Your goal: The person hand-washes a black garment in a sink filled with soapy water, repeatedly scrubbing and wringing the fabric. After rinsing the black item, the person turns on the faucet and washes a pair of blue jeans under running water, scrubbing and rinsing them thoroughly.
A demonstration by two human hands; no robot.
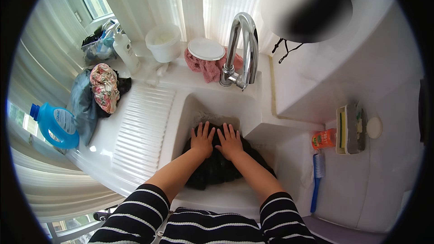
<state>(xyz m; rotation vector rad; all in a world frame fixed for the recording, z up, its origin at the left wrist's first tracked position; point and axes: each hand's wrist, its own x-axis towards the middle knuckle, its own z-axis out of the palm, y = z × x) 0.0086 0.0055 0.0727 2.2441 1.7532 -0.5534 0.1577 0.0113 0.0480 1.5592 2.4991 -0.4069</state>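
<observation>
While the walls of the white basin hem them in, the left hand and right hand lie spread, clasping nothing, on black cloth (probably wet); leftward runs a ribbed washboard, beyond arches the faucet, then pale curtains.

On your left you have a blue bottle with a darker cap, just beside grey-blue cloth and a floral bundle. Ahead of you stand a white pump bottle and a round white tub, with a white disc on pink cloth. To your right, a blue brush lies near an orange bottle and a yellow sponge. Pale curtains hang behind the tub.
</observation>
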